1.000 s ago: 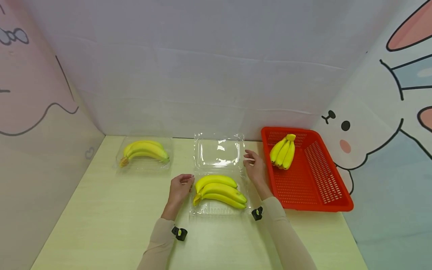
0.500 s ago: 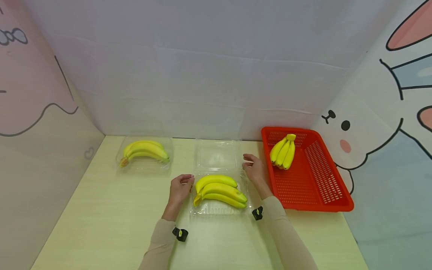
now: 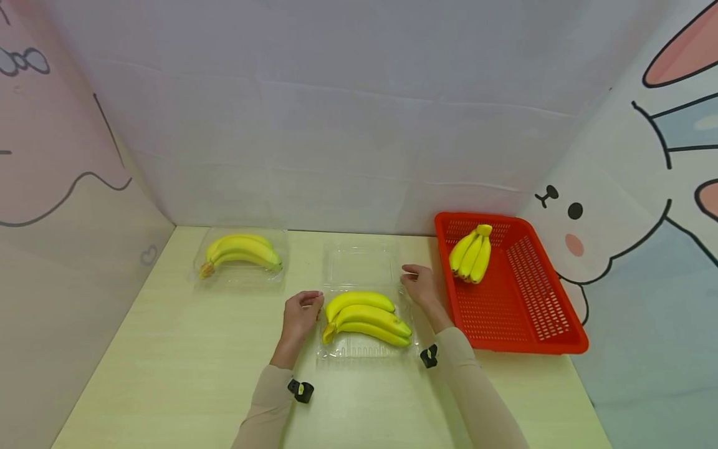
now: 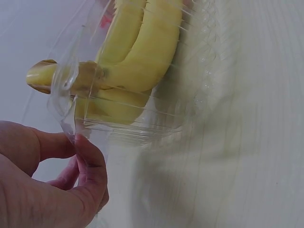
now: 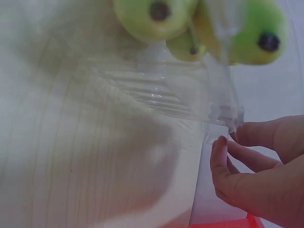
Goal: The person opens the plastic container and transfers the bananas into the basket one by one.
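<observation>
Clear plastic hinged container (image 3: 364, 353), one, rectangular with a ribbed base: open on the table before me, its transparent lid (image 3: 361, 265) laid back toward the wall. Contents: one bunch of long yellow bananas (image 3: 367, 315), three showing, stem end toward the person's left, green-tinged tips with dark ends toward the right.

Left hand (image 3: 299, 315), bare: at the container's left side, thumb and forefinger pinching its thin plastic edge just beside the brown-marked stem.

Right hand (image 3: 423, 288), bare: at the right side, near the hinge line, thumb and fingers pinching the plastic edge; whether that edge belongs to lid or base I cannot tell.

Beige long sleeves (image 3: 471, 380), a pair, with one small black wrist device (image 3: 303, 391) plain to see by the left cuff and another by the right.

Second clear plastic container (image 3: 280, 240): well to the left, near the wall, holding yellow bananas (image 3: 241, 251).

Red perforated plastic basket (image 3: 505, 315): to the right, with a small bright-yellow banana bunch (image 3: 471, 255) at its far left corner, stem uppermost.

Pale wood-grain table (image 3: 168, 349): beneath all.

White sheet backdrop (image 3: 336, 125): behind; rabbit-printed panel (image 3: 611, 218) at right.
</observation>
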`<state>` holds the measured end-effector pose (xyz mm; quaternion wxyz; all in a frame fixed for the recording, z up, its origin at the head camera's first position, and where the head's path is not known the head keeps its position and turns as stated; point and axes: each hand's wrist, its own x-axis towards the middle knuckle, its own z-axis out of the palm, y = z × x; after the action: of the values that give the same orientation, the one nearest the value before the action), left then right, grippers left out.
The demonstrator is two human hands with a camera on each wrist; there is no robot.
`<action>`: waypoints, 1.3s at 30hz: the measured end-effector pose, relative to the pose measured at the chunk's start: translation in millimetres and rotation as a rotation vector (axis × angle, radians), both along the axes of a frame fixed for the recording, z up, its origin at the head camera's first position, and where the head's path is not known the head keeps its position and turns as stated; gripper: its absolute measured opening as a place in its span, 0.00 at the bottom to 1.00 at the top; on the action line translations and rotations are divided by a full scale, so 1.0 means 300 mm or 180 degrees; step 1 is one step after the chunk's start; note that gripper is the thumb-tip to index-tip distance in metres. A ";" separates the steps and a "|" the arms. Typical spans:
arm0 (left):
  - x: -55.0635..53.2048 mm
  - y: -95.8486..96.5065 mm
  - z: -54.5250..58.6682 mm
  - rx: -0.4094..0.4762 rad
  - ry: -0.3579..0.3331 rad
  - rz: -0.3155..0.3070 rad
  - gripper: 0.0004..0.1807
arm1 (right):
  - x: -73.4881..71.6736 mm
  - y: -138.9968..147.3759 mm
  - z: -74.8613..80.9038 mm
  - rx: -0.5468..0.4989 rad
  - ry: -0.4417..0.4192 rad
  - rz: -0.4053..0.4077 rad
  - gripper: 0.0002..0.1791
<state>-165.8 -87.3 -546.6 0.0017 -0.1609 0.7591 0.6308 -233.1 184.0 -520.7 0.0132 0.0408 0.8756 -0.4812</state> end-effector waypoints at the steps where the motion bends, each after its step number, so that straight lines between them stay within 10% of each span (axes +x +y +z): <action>1: 0.000 0.001 0.000 -0.0007 0.0014 -0.0002 0.12 | 0.000 0.000 0.000 0.0032 -0.0022 0.0009 0.17; 39: -0.001 0.000 0.002 0.0053 -0.0070 -0.0028 0.12 | 0.071 -0.054 0.097 0.0622 0.0960 0.1127 0.19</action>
<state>-166.0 -87.2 -545.9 0.0141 -0.1644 0.7545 0.6353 -211.7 168.0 -491.8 -0.0374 -0.1843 0.9035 -0.3851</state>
